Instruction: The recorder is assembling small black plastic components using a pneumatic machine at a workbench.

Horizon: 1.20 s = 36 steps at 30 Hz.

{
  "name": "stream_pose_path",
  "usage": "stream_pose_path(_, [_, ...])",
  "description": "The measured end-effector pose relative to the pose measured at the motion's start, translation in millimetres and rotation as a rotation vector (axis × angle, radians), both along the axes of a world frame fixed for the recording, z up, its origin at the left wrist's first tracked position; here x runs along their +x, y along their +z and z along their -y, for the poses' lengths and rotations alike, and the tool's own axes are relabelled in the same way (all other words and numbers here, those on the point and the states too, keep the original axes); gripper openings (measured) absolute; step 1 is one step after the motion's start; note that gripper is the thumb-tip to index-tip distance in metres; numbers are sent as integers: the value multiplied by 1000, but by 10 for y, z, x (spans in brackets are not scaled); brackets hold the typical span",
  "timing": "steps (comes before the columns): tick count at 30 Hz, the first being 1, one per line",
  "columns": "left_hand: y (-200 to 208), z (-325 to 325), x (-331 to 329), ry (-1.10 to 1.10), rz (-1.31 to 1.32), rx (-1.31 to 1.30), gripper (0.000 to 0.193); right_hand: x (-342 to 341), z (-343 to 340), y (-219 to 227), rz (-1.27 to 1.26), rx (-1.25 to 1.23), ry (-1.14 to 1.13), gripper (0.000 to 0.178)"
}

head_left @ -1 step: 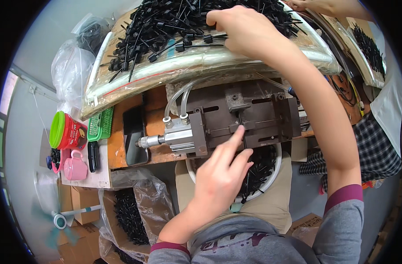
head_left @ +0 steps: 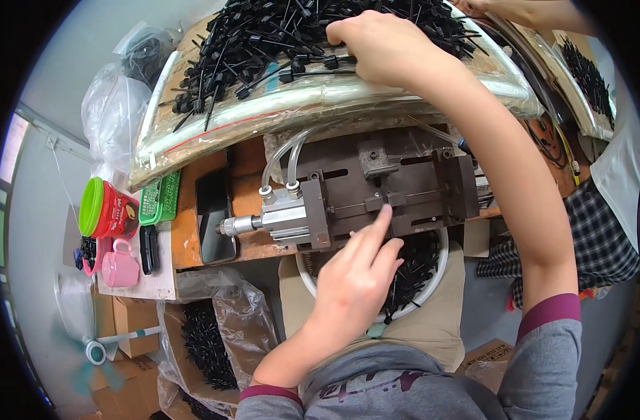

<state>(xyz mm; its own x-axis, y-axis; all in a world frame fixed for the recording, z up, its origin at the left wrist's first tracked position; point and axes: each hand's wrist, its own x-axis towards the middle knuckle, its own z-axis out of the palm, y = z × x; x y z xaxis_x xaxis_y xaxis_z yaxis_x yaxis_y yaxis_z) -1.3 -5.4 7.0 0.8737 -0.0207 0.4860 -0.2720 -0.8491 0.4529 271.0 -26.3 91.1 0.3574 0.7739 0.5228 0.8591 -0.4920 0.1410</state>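
Observation:
My left hand (head_left: 355,276) is over the front of a dark metal clamping fixture (head_left: 414,217). Its index fingertip rests at the small block in the fixture's middle, the other fingers lie lower and apart, and no part shows in them. My right hand (head_left: 393,49) reaches over a heap of black plastic parts with thin stems (head_left: 264,42) on the raised tray. Thumb and index finger are spread apart at the heap's near edge; the remaining fingertips are hidden. A round white-rimmed container (head_left: 442,262) on my lap, below the fixture, holds more black parts.
A silver air cylinder (head_left: 285,220) with clear hoses adjoins the fixture. Left are a dark phone (head_left: 215,210), green basket (head_left: 159,196), red tub (head_left: 117,210) and pink cup (head_left: 121,266). A plastic-lined box (head_left: 229,308) stands below. Another person's arm (head_left: 544,14) shows at upper right.
The black stem that stood in the middle of the fixture no longer shows there. My left index fingertip has shifted slightly toward me; the right hand has barely moved.

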Motion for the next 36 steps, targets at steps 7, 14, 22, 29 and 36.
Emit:
stream_pose_path(7, [-55, -11, 138, 29, -76, 162, 23, -114, -92, 113, -106, -122, -11, 7])
stream_pose_path(14, [-58, -16, 124, 47, -119, 159, 24, -395, 366, 170, -51, 204, 192, 13])
stream_pose_path(22, [204, -241, 24, -186, -101, -1175, 77, -1012, 1051, -60, -133, 566, 427, 27])
stream_pose_path(29, [386, -169, -146, -193, -173, -1209, 32, -1559, 1544, -645, -271, 474, 395, 50])
stream_pose_path(36, [149, -244, -496, 9, -64, -560, 41, -2443, 1594, -1500, -594, 724, 310, 51])
